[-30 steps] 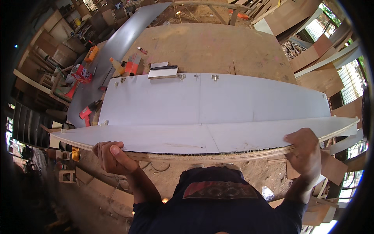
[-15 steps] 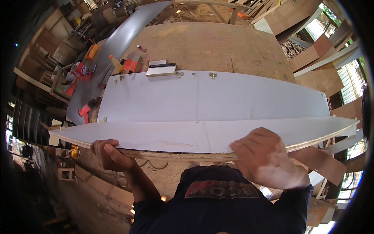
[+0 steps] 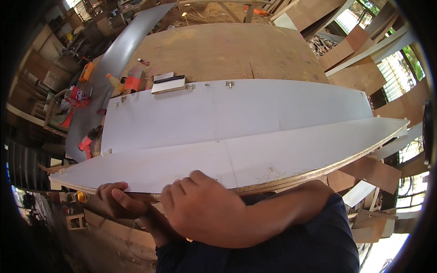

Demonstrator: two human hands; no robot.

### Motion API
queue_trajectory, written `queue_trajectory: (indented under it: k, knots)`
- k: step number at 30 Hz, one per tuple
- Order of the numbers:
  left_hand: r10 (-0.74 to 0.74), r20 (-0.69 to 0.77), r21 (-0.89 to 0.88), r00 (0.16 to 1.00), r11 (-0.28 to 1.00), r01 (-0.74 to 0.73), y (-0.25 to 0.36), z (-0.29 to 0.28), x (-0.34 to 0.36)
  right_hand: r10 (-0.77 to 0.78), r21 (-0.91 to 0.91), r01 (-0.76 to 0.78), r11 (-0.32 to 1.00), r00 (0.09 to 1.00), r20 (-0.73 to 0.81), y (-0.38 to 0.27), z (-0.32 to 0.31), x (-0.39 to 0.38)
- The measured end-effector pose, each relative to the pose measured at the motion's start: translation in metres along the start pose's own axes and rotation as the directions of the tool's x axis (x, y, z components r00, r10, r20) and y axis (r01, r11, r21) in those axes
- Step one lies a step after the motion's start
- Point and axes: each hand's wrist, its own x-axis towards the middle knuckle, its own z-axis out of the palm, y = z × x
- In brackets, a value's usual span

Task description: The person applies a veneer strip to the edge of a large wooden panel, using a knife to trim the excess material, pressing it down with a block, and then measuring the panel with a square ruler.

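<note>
A long white-faced board [image 3: 259,157] with a raw, layered wooden edge lies nearest me, slightly slanted, its right end farther away. Near its left end my left hand [image 3: 119,200] is closed around the near edge, thumb on top. My right hand [image 3: 202,209] is curled into a fist at the same edge, just right of the left hand, with its forearm crossing in front of me. Its palm side is hidden, so whatever it may hold does not show. Behind lies a second white panel [image 3: 168,118] with small metal hinges [image 3: 230,84] along its far edge.
A brown wooden worktable [image 3: 205,48] lies beneath the panels. A small white box [image 3: 168,85] with a black object on it rests at the far edge. Leftward are a red-and-black power tool [image 3: 86,143], a bottle [image 3: 115,82] and a grey sheet [image 3: 123,43]. Board offcuts [image 3: 359,73] lean at right.
My right hand has moved left along the near edge, from right of the middle to beside my left hand. My left hand keeps its hold. The board now appears more slanted in view.
</note>
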Motion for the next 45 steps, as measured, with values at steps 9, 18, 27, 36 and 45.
queue_trajectory:
  k: [9, 18, 27, 36, 45]
  knots:
    - [-0.010, 0.026, 0.028, 1.000, 1.000, 0.009, 0.004, -0.011, 0.002, 0.300, 0.089, -0.320, 0.943, 0.936, 0.182, 0.098, -0.082, -0.157]
    - [-0.005, 0.007, -0.002, 1.000, 1.000, 0.005, -0.002, -0.008, 0.002, 0.184, 0.153, -0.249, 0.956, 0.919, 0.349, 0.097, -0.075, -0.123]
    - [-0.012, -0.003, -0.027, 1.000, 1.000, 0.012, -0.007, -0.007, -0.006, 0.138, 0.287, -0.231, 0.930, 0.941, 0.309, 0.117, -0.075, -0.139]
    - [0.231, 0.000, -0.073, 0.973, 0.970, -0.230, -0.021, -0.002, -0.001, 0.684, -0.021, -0.688, 0.725, 0.723, -0.100, 0.156, -0.091, -0.300]
    - [0.301, -0.084, -0.134, 0.950, 0.941, -0.310, -0.023, 0.012, 0.012, 0.612, 0.216, -0.579, 0.786, 0.679, -0.405, 0.174, -0.083, -0.331]
